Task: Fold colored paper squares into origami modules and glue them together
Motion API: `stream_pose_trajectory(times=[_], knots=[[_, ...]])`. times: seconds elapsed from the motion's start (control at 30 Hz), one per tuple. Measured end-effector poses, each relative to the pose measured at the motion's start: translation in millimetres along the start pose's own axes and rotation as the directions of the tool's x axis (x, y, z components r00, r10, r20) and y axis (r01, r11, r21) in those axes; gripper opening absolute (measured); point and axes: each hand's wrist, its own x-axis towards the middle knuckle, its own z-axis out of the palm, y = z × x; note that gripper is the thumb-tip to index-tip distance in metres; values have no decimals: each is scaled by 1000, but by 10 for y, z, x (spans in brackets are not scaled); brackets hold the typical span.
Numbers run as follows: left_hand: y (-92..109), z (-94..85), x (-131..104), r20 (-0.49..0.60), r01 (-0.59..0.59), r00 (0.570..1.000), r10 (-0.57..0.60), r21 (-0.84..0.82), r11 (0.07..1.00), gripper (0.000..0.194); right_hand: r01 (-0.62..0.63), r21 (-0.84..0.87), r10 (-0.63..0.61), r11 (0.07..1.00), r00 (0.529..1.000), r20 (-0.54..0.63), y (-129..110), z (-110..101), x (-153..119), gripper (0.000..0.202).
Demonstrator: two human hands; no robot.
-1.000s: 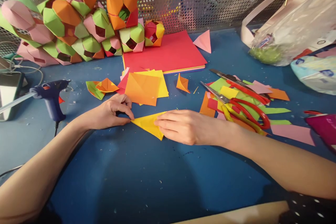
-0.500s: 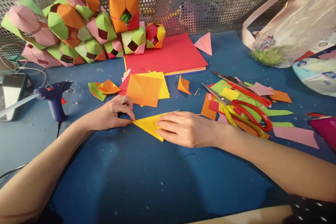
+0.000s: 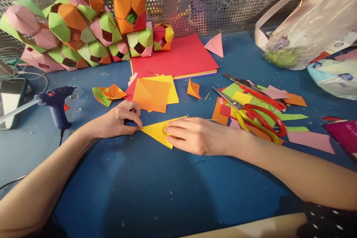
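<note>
A folded yellow sheet of paper (image 3: 156, 131) lies on the blue table, narrowing to a point on the left. At that point, my left hand (image 3: 126, 119) pinches the tip between thumb and index finger, the other fingers curled. Across the paper's wider right part lie the stretched fingers of my right hand (image 3: 192, 135), pressing it down; its thumb is hidden. Just behind the paper are a square orange sheet (image 3: 153, 95) and a yellow sheet (image 3: 173, 93) partly under it.
A blue glue gun (image 3: 58, 106) stands at left. Folded paper modules (image 3: 75, 26) are stacked against the perforated metal screen. Red paper sheets (image 3: 178, 57) lie behind. Right of my hands are scissors (image 3: 267, 117) on paper scraps (image 3: 311, 141), with a plastic bag (image 3: 301, 26) farther back.
</note>
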Motion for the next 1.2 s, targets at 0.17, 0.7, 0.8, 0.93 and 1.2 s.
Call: stream_pose_trajectory(times=[0.17, 0.7, 0.8, 0.93, 1.2], knots=[[-4, -7, 3, 0, -8, 1000, 8, -4, 1000, 15, 1, -16, 0, 1000, 999, 37, -4, -25, 10, 19], [12, -9, 4, -3, -5, 1000, 5, 0, 1000, 15, -43, 2, 43, 999, 995, 89, -69, -41, -2, 20], [27, -8, 7, 1, 1, 1000, -1, -6, 1000, 16, -39, -19, 40, 999, 993, 111, -80, -55, -2, 22], [31, -11, 11, 1, 4, 1000, -4, -8, 1000, 16, -22, -45, 27, 999, 991, 129, -92, -77, 9, 24], [11, -16, -8, -6, -6, 1000, 6, 16, 1000, 15, -2, -53, 10, 999, 990, 141, -100, -89, 15, 24]])
